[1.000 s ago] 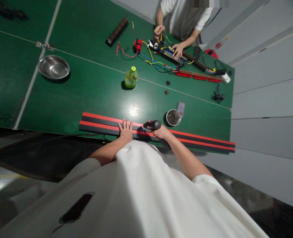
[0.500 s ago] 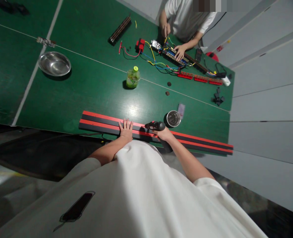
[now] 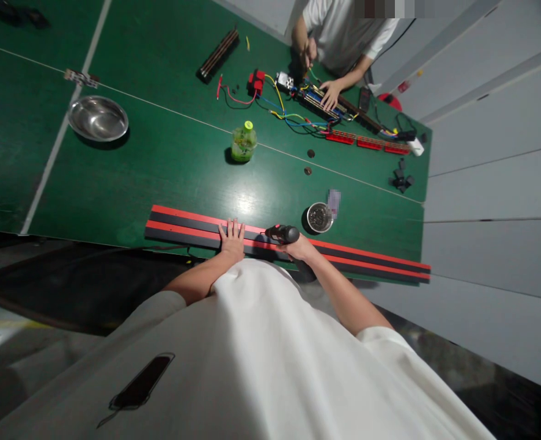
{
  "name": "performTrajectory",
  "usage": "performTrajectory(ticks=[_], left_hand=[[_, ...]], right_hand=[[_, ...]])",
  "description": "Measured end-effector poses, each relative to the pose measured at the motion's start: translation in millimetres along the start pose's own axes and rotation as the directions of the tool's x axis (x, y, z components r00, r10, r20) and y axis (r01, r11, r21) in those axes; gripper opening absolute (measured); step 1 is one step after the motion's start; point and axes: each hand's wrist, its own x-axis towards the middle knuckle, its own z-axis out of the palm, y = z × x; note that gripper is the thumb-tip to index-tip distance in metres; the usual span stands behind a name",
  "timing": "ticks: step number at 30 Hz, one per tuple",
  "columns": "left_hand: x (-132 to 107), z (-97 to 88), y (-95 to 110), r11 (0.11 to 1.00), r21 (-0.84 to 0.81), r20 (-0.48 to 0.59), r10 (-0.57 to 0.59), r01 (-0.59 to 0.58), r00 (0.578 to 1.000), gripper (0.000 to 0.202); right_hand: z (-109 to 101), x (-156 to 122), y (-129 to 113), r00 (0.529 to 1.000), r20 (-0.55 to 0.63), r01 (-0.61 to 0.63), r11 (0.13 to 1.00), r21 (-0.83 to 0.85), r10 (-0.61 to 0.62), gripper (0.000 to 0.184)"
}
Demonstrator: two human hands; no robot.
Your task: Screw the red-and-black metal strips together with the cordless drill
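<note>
Along the near edge of the table lie long red and black strips (image 3: 371, 259), side by side. My left hand (image 3: 232, 239) rests flat on them with fingers spread. To its right, my right hand (image 3: 301, 247) is wrapped round the grip of a black cordless drill (image 3: 283, 233). The drill's nose points left, over the strips; whether its tip touches them I cannot tell. Just beyond my right hand stands a round metal bowl (image 3: 320, 218) with small dark pieces in it.
On the green table (image 3: 169, 165) are a green-capped bottle (image 3: 243, 143), a steel basin (image 3: 98, 118) and black parts (image 3: 401, 178). Across it, a co-worker's hands (image 3: 329, 96) work on a wired assembly (image 3: 318, 104). A grey wall (image 3: 494, 189) borders the right side.
The drill and my right hand have shifted very slightly left. My left hand stays flat on the strips. The whole view has drifted a little.
</note>
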Motion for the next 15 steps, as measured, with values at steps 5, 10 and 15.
performTrajectory(ticks=[5,10,15], left_hand=[[0.2,-0.7,-0.4,0.999,-0.032,0.001,-0.002,0.002,1.0,0.118],[0.0,-1.9,-1.2,1.0,-0.031,0.007,0.003,-0.003,1.0,0.119],[-0.2,-1.9,-2.6,0.999,-0.043,0.016,0.008,-0.008,1.0,0.119]], right_hand=[[-2.6,3.9,-3.9,0.997,0.013,-0.071,0.995,0.075,0.07,0.008],[-6.7,6.5,-7.9,0.995,-0.018,-0.093,0.996,-0.003,0.093,0.013],[-5.9,3.3,-14.3,0.999,0.011,-0.048,0.997,-0.059,0.048,0.022]])
